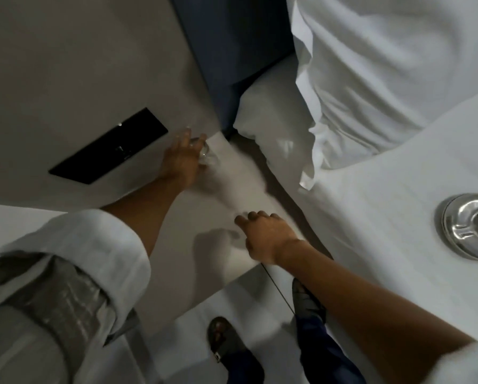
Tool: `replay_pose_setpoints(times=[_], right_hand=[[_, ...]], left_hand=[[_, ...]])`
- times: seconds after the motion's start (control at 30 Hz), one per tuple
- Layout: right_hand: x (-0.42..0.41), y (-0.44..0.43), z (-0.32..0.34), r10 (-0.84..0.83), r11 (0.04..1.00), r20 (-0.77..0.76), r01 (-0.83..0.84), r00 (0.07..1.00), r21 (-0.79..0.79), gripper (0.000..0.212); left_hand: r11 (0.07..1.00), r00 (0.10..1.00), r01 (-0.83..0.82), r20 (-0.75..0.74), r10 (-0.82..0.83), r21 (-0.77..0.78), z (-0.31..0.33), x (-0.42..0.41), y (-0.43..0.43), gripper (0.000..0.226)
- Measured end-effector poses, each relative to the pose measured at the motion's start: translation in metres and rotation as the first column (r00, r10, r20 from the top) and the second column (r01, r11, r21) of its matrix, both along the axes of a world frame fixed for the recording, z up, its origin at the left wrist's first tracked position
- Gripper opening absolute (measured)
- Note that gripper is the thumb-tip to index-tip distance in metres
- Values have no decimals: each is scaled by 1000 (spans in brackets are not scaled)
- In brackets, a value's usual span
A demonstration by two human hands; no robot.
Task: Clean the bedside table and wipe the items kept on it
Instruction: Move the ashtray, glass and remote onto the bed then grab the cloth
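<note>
The bedside table (193, 214) is a pale top wedged between the wall and the bed. At its back corner my left hand (181, 162) grips a clear drinking glass (206, 156), held just over the surface. My right hand (265, 236) rests near the table's front right edge with its fingers curled. A blurred white cloth (238, 181) seems to stretch from under that hand toward the glass; its edges are smeared by motion.
A shiny metal ashtray (470, 225) lies on the white bed sheet (371, 217) at the right. Pillows (371, 79) lean on a blue headboard (232, 37). A black switch panel (110, 146) is set in the wall. My sandalled feet (221, 339) stand on the tiled floor.
</note>
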State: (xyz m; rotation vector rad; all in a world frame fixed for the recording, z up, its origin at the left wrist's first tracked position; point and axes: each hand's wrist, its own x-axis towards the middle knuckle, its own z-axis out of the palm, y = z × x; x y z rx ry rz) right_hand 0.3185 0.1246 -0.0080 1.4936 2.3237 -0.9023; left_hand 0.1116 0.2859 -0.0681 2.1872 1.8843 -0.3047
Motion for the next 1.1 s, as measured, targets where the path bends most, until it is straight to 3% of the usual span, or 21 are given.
replay_pose_setpoints(times=[0.1, 0.2, 0.33, 0.43, 0.53, 0.6, 0.7, 0.77, 0.83, 0.97, 1.03, 1.1], right_hand=[[12, -11, -4, -43, 998, -19, 42, 999, -39, 52], [20, -17, -3, -105, 991, -27, 103, 994, -83, 55], [29, -22, 2, -191, 977, -54, 184, 980, -108, 56], [37, -25, 6, -349, 936, -145, 339, 926, -90, 52], [49, -30, 25, -625, 767, -335, 634, 705, -97, 56], [57, -32, 45, -707, 652, -455, 748, 542, -123, 57], [75, -37, 77, -695, 550, -629, 820, 348, -155, 30], [97, -40, 89, -688, 477, -664, 872, 292, -112, 29], [129, -43, 93, -711, 386, -648, 922, 273, -36, 37], [202, -47, 85, -778, 272, -557, 955, 290, 117, 38], [232, -46, 77, -786, 307, -479, 919, 391, 248, 42], [254, -43, 70, -780, 398, -346, 839, 522, 371, 48]], left_hand=[[990, 963, -141, 231, 142, -19, -7, -1, -1, 67], [970, 923, -242, 310, 229, 3, -2, 4, -26, 57], [890, 746, -450, 515, 422, -77, 9, 7, -77, 56], [793, 542, -596, 664, 514, -127, 36, 27, -112, 54], [701, 250, -655, 794, 554, -282, 77, 53, -149, 54], [680, 67, -619, 837, 544, -393, 104, 73, -167, 52], [698, -86, -514, 840, 536, -498, 139, 115, -185, 52], [723, -119, -441, 833, 540, -532, 148, 148, -191, 54], [774, -48, -367, 841, 539, -517, 146, 187, -191, 52], [906, 314, -264, 859, 404, -330, 131, 268, -188, 56], [960, 527, -251, 815, 243, -125, 119, 296, -184, 57], [978, 659, -203, 745, 107, 39, 111, 312, -179, 51]])
